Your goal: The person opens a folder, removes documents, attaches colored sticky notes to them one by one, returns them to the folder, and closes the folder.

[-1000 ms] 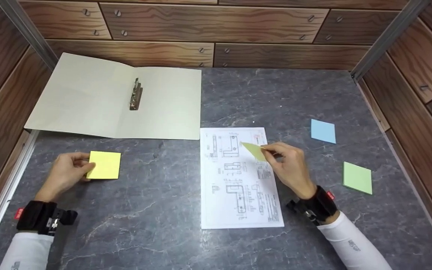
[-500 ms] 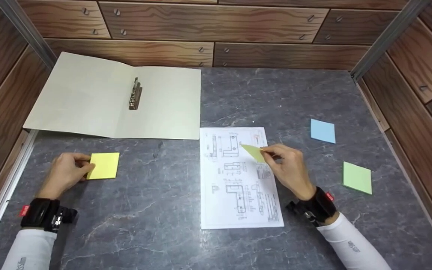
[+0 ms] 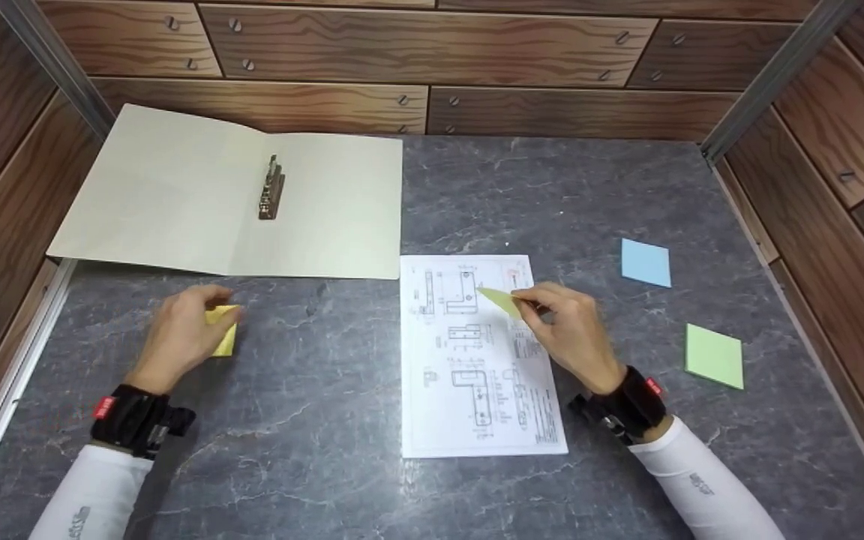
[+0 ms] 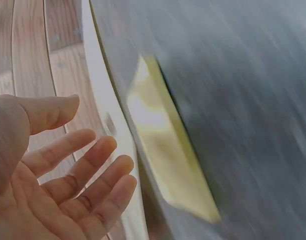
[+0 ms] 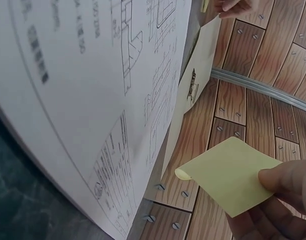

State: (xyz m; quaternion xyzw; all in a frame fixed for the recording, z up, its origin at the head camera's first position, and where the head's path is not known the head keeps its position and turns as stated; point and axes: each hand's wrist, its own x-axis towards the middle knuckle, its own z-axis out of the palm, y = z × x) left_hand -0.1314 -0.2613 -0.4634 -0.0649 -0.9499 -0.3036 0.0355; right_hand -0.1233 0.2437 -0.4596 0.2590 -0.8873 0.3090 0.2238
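A yellow sticky note pad [image 3: 225,342] lies on the table at the left, partly hidden behind my left hand [image 3: 184,330]. In the left wrist view that hand's fingers are loosely bent and spread, apart from the pad [image 4: 165,145]. Between thumb and fingers, my right hand [image 3: 573,334] pinches a single yellow sticky note [image 3: 498,300]. The note overlaps the upper part of a printed technical drawing [image 3: 462,442] in the head view. One corner of the note [image 5: 230,175] curls over in the right wrist view.
An open pale folder [image 3: 169,187] with a metal clip [image 3: 271,191] lies at the back left. Blue [image 3: 646,262] and green [image 3: 714,356] sticky note pads sit on the right. Wood-patterned walls [image 3: 432,45] bound the grey table [image 3: 312,450].
My left hand has let go of the yellow pad, which now lies on the table, and moved right over it. The right hand has shifted slightly left with the sticky note.
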